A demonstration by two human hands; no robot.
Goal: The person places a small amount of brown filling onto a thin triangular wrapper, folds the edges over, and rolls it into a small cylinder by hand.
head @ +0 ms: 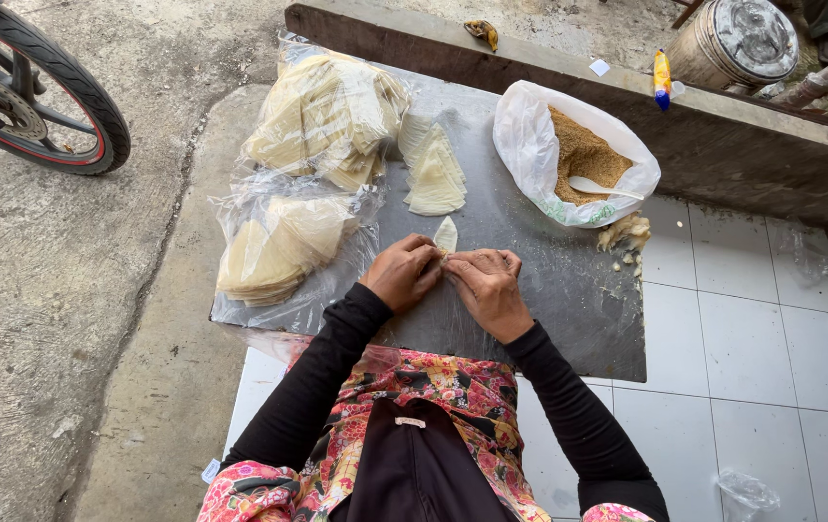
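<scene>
Grey metal board lies across the person's lap, resting over white floor tiles on the right and bare concrete on the left. Dark wooden beam runs along the board's far edge. Part of a motorcycle wheel shows at top left; a round metal drum stands beyond the beam at top right. 2 clear plastic bags of pale wrapper sheets sit on the board's left side: far bag, near bag. White plastic bag at the board's right holds brown crumbly filling with a white spoon lying in it. Loose fan of cut wrappers lies between the bags. Small heap of pale scraps sits just beside the filling bag. Left hand and right hand meet at the board's centre, fingertips closed together on 1 small wrapper, its pointed end sticking up past the fingers. Black sleeves, floral apron below.
</scene>
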